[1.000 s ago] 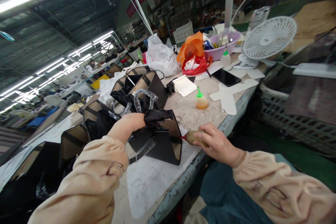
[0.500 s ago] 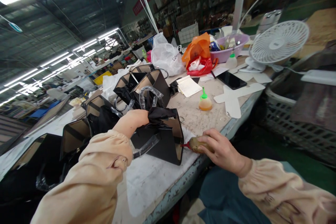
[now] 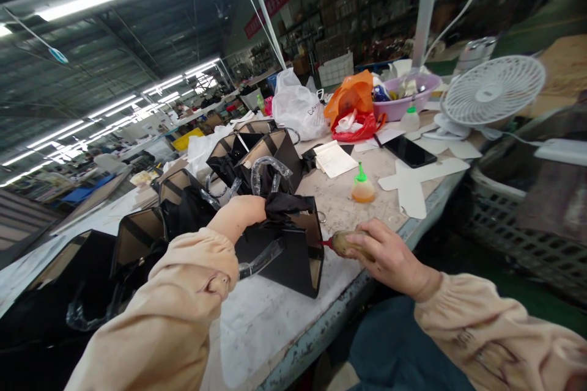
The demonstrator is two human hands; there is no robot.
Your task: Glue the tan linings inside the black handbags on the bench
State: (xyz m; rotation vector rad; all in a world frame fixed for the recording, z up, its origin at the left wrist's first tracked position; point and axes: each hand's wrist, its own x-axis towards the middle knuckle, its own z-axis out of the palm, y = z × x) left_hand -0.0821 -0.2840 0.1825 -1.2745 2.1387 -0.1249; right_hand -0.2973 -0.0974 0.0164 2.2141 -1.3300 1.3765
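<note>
A black handbag [image 3: 279, 256] with a beige inside edge stands on the worktable, its clear-wrapped handle hanging on the near side. My left hand [image 3: 245, 212] is at its top, closed on the bunched black fabric there; the fingertips are hidden behind the cloth. In my right hand [image 3: 387, 256] is a grimy yellowish squeeze bottle [image 3: 342, 244] with a red nozzle, the fingers wrapped round it. The nozzle points left, with its tip at the bag's right side edge. Whether the tip touches, I cannot tell.
More black bags [image 3: 270, 162] stand behind and to the left. Beyond the right hand are a green-capped bottle [image 3: 362, 188], a notepad [image 3: 334, 159], a phone [image 3: 409, 151], white cut pieces [image 3: 410, 186] and a fan [image 3: 495, 91]. A plastic basket [image 3: 499, 201] stands right of the table edge.
The view has shifted slightly, so most things sit lower and further right. The bottle's nozzle has moved a little up along the bag's side edge. Both hands keep their hold.
</note>
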